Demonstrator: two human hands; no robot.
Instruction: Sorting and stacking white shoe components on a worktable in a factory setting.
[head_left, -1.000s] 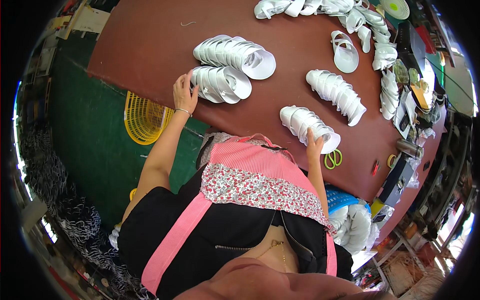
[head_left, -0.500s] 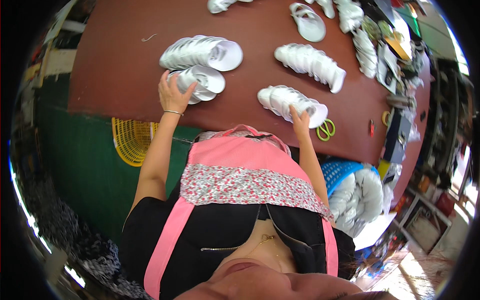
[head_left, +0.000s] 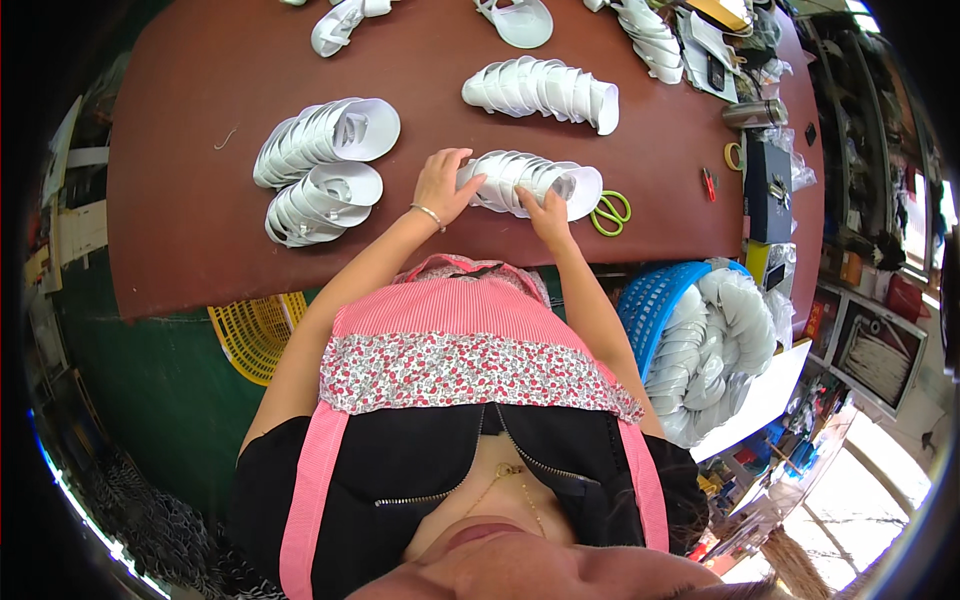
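White sandals [head_left: 518, 176] tucked one into the next in a row, on the red-brown table [head_left: 420, 100] near its front edge. At the left end, left hand [head_left: 443, 184] with thumb and fingers spread. On the near side, toward the right end, right hand [head_left: 547, 214] touching the row; hard to tell if pinching. Just beside the right end, green scissors [head_left: 608, 214]. Farther back, another white row [head_left: 540, 90]. Off to the left, two more rows [head_left: 318, 138] side by side. Low on the right, blue basket [head_left: 652, 308] full of white things [head_left: 710, 340].
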